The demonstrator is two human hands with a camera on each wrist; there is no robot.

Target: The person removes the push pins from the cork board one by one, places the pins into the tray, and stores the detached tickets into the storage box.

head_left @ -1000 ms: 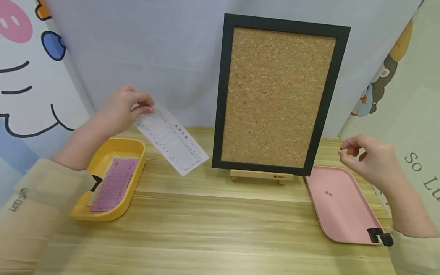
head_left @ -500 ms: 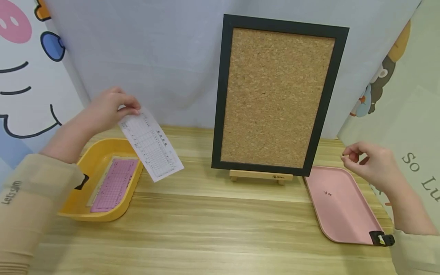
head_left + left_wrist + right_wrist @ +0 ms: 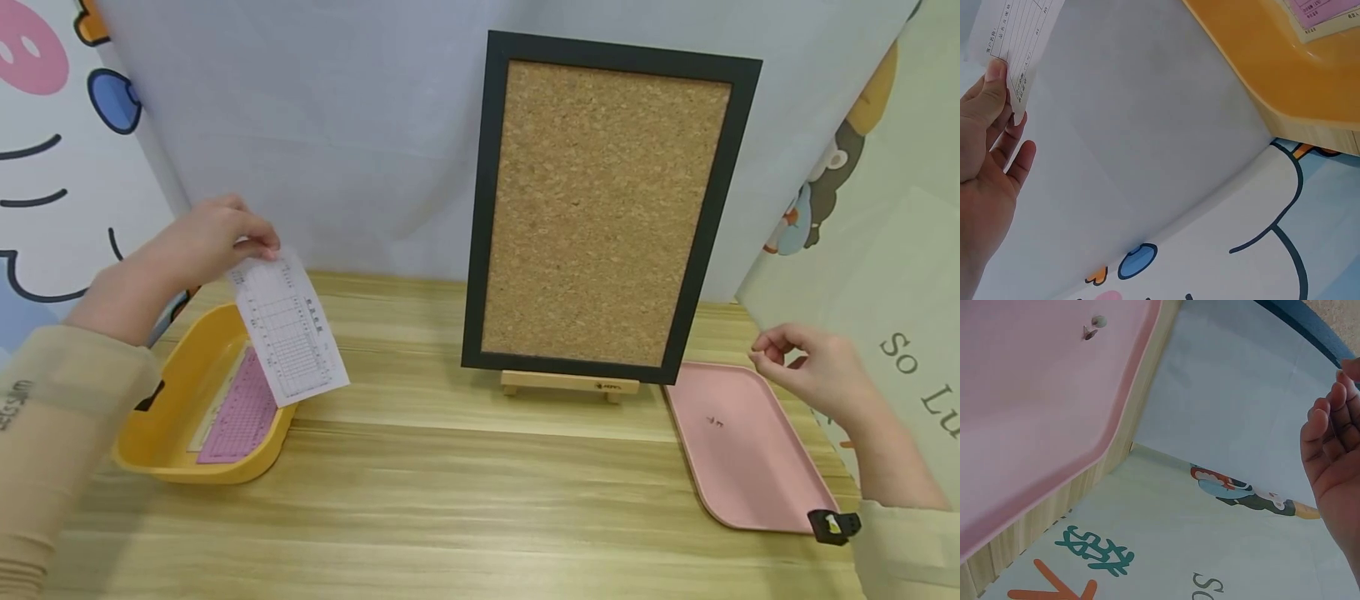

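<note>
My left hand (image 3: 225, 237) pinches a white printed paper form (image 3: 292, 333) by its upper end. The form hangs tilted over the right rim of a yellow bin (image 3: 142, 446). Inside that bin lie a purple form (image 3: 236, 425) and a pale one beneath it. My right hand (image 3: 825, 367) hovers above the far right part of a pink tray (image 3: 750, 475), thumb and index finger pinched on a tiny thing, apparently a thumbtack, mostly hidden. Loose thumbtacks (image 3: 1093, 326) lie on the tray in the right wrist view.
A black-framed cork board (image 3: 600, 208) leans upright on a small wooden easel (image 3: 570, 382) between bin and tray. Behind the wooden table (image 3: 465, 500) hangs a pale cloth (image 3: 337, 125). Printed cartoon panels (image 3: 900, 250) stand at both sides.
My left hand has moved left and slightly down with the white form, from beside the board to over the bin. My right hand has dropped slightly, still pinched.
</note>
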